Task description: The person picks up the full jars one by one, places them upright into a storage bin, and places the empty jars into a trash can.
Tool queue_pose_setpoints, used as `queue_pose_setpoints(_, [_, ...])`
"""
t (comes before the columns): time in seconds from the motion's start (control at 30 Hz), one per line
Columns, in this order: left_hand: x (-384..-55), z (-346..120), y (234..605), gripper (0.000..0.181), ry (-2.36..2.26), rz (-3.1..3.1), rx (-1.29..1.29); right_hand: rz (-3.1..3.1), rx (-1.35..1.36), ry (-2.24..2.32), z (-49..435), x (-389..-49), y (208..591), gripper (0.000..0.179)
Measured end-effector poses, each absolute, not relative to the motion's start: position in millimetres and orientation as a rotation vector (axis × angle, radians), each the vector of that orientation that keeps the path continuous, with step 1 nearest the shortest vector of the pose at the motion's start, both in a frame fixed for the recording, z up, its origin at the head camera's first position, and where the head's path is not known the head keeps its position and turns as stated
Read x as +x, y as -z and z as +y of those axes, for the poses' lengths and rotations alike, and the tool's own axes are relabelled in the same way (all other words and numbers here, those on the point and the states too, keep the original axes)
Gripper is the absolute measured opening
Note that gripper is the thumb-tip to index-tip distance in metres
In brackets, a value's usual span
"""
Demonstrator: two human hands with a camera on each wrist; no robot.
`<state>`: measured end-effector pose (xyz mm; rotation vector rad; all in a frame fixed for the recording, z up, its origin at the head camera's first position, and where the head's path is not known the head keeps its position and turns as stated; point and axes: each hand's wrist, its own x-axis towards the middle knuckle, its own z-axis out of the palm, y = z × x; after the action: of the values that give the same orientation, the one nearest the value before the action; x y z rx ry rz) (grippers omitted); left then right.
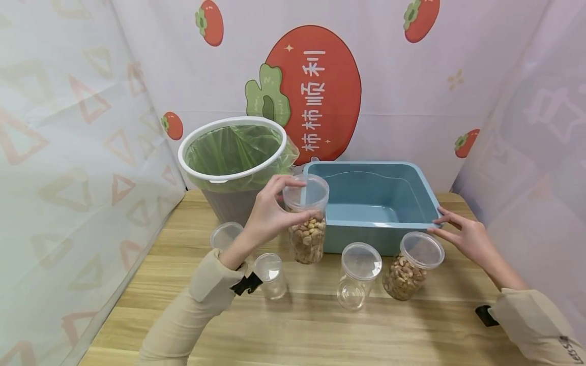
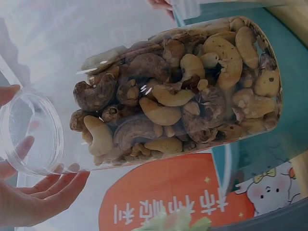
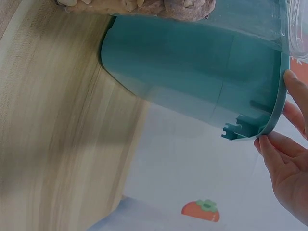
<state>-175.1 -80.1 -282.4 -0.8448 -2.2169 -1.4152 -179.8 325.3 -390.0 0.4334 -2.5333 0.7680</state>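
Note:
My left hand [image 1: 270, 211] grips a clear jar of nuts [image 1: 308, 241] near its lid, thumb on one side and fingers on the other. In the left wrist view the jar fills the middle, packed with pale and dark cashew-like nuts [image 2: 163, 110]. The jar stands upright in front of the left end of the blue plastic tub [image 1: 366, 224]. With thumb and fingertips, my right hand [image 1: 464, 239] holds the tub's right front corner; the right wrist view shows the thumb and fingers at the rim [image 3: 280, 96].
A second nut jar [image 1: 405, 277] stands before the tub, beside a see-through lidded jar [image 1: 353, 290]. Two smaller clear containers, one at the front [image 1: 273, 282] and one behind the left wrist [image 1: 224, 235], stand left. A lined trash bin [image 1: 233, 201] is at back left.

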Motion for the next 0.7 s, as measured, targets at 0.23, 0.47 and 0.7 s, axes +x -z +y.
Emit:
queue_pose_setpoints(0.23, [-191, -70, 253, 0.046, 1.460, -2.227, -0.875, -2.555, 0.412, -0.760, 325, -179, 389, 0.015])
queue_pose_setpoints(0.47, [-213, -56, 235, 0.046, 1.381, -2.299, -0.849, -2.564, 0.415, -0.756, 325, -179, 388, 0.015])
queue_pose_setpoints(0.7, [-239, -43, 231, 0.044, 1.361, -2.346, -0.810, -2.560, 0.417, -0.757, 326, -179, 389, 0.015])
